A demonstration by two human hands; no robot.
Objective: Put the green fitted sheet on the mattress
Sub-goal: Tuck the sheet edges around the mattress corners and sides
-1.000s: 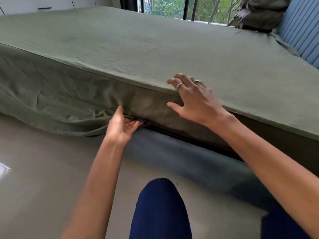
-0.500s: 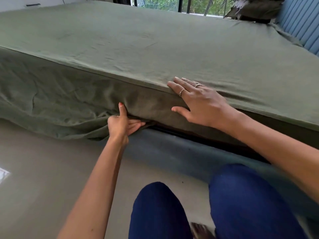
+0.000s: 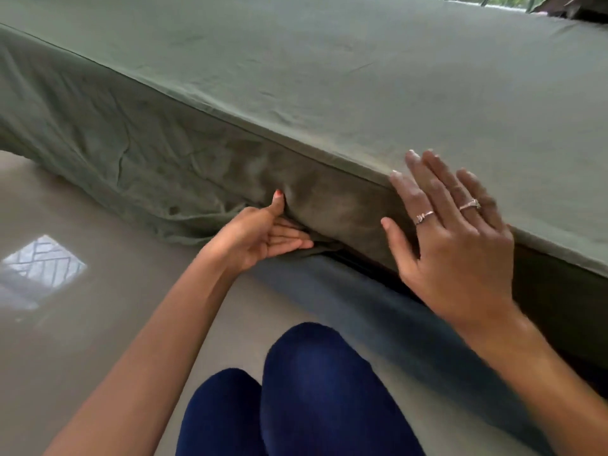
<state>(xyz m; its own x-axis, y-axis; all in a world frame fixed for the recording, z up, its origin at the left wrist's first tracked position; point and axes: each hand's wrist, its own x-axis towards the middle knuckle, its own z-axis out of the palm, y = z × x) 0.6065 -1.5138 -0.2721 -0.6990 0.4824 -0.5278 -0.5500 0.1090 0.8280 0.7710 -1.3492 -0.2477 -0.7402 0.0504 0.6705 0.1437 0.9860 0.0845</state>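
Note:
The green fitted sheet (image 3: 345,87) covers the top of the mattress and hangs wrinkled down its near side on the left. My left hand (image 3: 263,232) is at the sheet's lower hem, its straight fingers pushed under the fabric at the mattress's bottom edge and its thumb pressed up against the hanging side. My right hand (image 3: 454,232) lies flat with spread fingers over the mattress's top edge and side. Further right, the dark mattress side (image 3: 556,304) shows below the sheet's edge.
A blue-grey bed base (image 3: 362,301) runs under the mattress. Glossy beige floor (image 3: 82,340) lies to the left with a window reflection. My knees in blue trousers (image 3: 316,383) are close to the base. A bundle of cloth (image 3: 572,8) sits at the bed's far corner.
The view has come closer and lower to the bed side. My right hand has slid rightward along the mattress edge. My left hand stays at the hem, fingers still under the fabric.

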